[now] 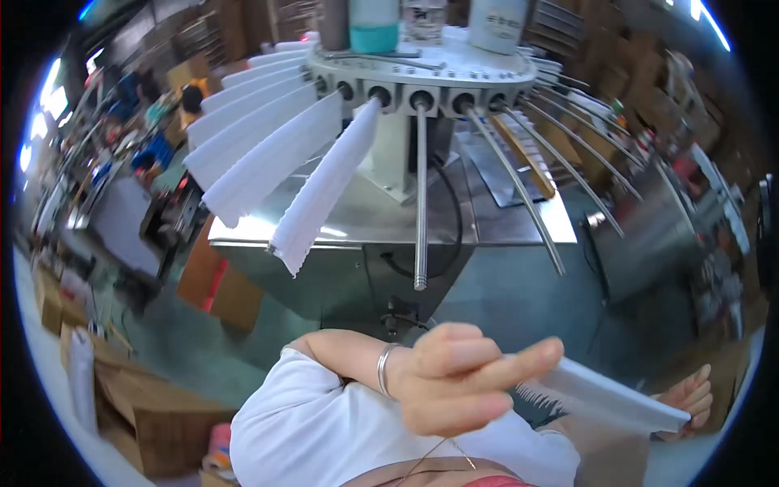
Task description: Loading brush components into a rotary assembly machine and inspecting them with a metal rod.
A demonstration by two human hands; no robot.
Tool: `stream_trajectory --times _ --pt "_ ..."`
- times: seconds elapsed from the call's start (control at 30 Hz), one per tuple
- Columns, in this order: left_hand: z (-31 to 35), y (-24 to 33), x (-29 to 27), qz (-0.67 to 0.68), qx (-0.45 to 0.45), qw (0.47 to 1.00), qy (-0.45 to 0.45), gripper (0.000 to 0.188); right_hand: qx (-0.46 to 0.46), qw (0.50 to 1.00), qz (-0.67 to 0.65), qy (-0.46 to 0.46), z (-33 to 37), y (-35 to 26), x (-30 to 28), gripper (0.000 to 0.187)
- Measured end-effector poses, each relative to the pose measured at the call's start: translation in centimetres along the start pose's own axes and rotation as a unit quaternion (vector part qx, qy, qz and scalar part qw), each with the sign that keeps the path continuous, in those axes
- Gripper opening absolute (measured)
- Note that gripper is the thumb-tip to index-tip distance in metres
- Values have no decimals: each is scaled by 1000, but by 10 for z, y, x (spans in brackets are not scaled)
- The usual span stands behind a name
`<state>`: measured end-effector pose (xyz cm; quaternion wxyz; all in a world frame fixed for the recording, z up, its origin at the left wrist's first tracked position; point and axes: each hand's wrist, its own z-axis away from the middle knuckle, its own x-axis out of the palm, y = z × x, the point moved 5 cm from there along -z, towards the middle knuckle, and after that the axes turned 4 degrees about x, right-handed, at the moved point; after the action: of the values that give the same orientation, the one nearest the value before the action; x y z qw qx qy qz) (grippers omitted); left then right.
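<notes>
A white cloth strip [604, 395] with a toothed edge stretches between my two hands at the lower right. My left hand [458, 380], with a silver bangle at the wrist, is at the strip's left end, index finger and thumb reaching around it; part of that grip is hidden. At the far right, my right hand [688, 399] pinches the other end. Above them is a round metal turntable [422, 75] with rods around its rim. A bare rod [421, 195] points toward me. To its left, a similar white cloth [329, 187] covers a rod.
Several more covered rods fan out on the left, with several bare ones, including a rod [519, 195], on the right. A bottle of teal liquid [375, 28] and a white tub [497, 24] stand on the turntable. Cardboard boxes [174, 422] sit at lower left.
</notes>
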<state>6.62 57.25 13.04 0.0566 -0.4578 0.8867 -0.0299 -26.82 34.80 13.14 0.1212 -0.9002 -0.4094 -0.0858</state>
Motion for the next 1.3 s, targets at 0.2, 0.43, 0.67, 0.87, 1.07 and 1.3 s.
stream_trajectory --times 0.2,0.43,0.67,0.87,1.07,1.3 --pt "-10 -4 -25 44 21 997 52 48 -55 983 175 -6 12 -50 59 11" --pt "-10 -25 -61 32 -23 997 -64 54 -114 932 342 -47 22 -75 130 7" --pt "9 -43 -75 112 -63 990 -58 56 -167 911 365 -99 41 -93 212 20" --pt "20 -58 -78 204 -92 975 -13 56 -291 879 370 -71 52 -96 254 29" --pt "27 -68 -79 142 -105 984 15 49 -298 822 444 -195 57 -99 290 26" --pt "26 -66 -79 -63 -21 995 -69 52 -326 789 445 -270 61 -95 314 13"
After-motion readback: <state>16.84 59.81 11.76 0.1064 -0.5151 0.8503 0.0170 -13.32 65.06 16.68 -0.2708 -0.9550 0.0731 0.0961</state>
